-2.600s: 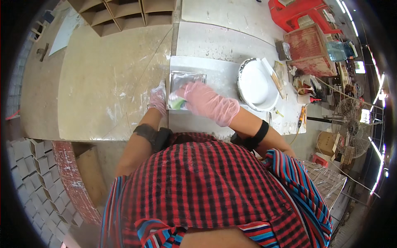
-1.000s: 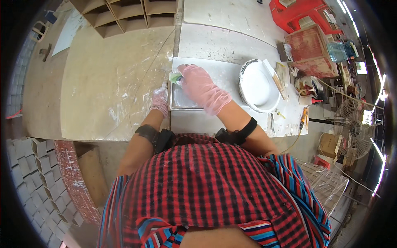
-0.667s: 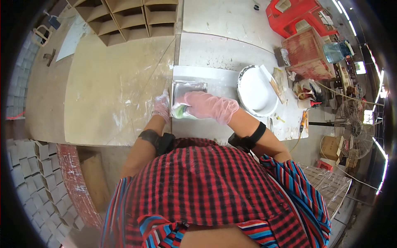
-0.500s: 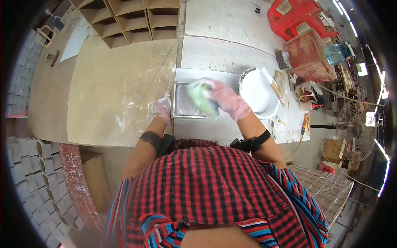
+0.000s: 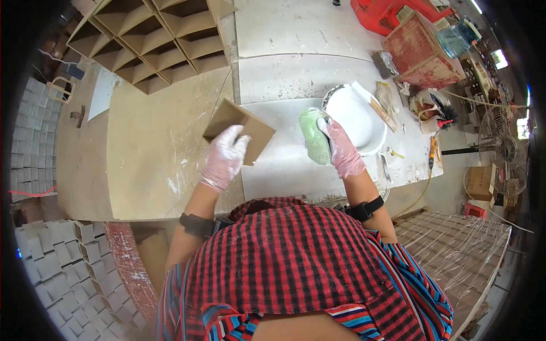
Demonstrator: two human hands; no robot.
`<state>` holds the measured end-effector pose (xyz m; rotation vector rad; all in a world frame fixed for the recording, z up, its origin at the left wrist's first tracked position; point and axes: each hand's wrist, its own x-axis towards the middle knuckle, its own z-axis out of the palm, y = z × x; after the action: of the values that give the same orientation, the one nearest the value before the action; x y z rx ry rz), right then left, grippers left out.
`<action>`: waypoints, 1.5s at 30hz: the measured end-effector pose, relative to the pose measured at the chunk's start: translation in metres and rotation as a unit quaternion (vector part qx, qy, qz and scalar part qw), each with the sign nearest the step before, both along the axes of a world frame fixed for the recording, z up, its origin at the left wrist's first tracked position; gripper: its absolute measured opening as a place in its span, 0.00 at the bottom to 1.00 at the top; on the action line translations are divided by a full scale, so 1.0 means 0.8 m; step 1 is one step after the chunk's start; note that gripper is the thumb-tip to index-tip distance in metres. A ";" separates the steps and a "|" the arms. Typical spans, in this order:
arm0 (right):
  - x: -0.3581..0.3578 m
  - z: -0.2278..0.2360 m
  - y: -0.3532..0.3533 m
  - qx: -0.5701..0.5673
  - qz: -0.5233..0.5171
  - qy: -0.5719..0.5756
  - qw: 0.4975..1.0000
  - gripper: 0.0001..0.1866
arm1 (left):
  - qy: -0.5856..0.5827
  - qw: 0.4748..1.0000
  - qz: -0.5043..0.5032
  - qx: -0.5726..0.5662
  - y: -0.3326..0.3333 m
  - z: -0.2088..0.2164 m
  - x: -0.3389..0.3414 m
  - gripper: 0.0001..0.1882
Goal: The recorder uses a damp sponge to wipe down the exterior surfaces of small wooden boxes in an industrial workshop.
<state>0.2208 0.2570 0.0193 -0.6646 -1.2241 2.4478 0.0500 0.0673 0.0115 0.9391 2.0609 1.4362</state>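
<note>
My left hand [image 5: 226,156], in a thin whitish glove, grips a brown open-fronted box [image 5: 257,136]. The box is turned at an angle over the seam between the tan board and the white worktop, and much of its inside is hidden. To the right, my gloved right hand [image 5: 342,149] is closed around a green sponge [image 5: 314,135]. The sponge is apart from the box and just left of a white basin [image 5: 358,126] with white contents and a dark-smeared rim. A flat brush or scraper with a wooden handle [image 5: 383,115] rests across the basin's right edge.
A brown grid of box compartments [image 5: 153,42] stands at the far left. At the back right are a worn red box [image 5: 424,48], a red stool [image 5: 381,14] and a clear blue jug [image 5: 452,41]. An orange-handled tool [image 5: 432,152] hangs by the right table edge.
My left hand has raised and turned the box, which lay flat with its whitish inside up. The sponge has moved right, off the box towards the basin. The view has shifted.
</note>
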 end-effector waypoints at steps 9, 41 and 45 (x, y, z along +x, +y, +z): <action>-0.084 0.017 -0.008 0.563 0.121 -0.239 0.782 0.18 | 0.382 0.889 -0.140 -0.212 -0.002 -0.008 0.029 0.18; -0.043 0.014 -0.074 0.647 0.034 -0.318 0.692 0.14 | 0.383 0.905 -0.060 -0.173 -0.057 -0.011 -0.004 0.46; -0.072 -0.008 -0.124 0.776 0.067 -0.182 0.600 0.08 | 0.283 0.936 -0.066 -0.196 -0.044 -0.020 -0.011 0.56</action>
<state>0.1631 0.1575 0.0132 -0.4091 -2.7937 0.4330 0.0413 0.0319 -0.0046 1.3919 2.4939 0.6779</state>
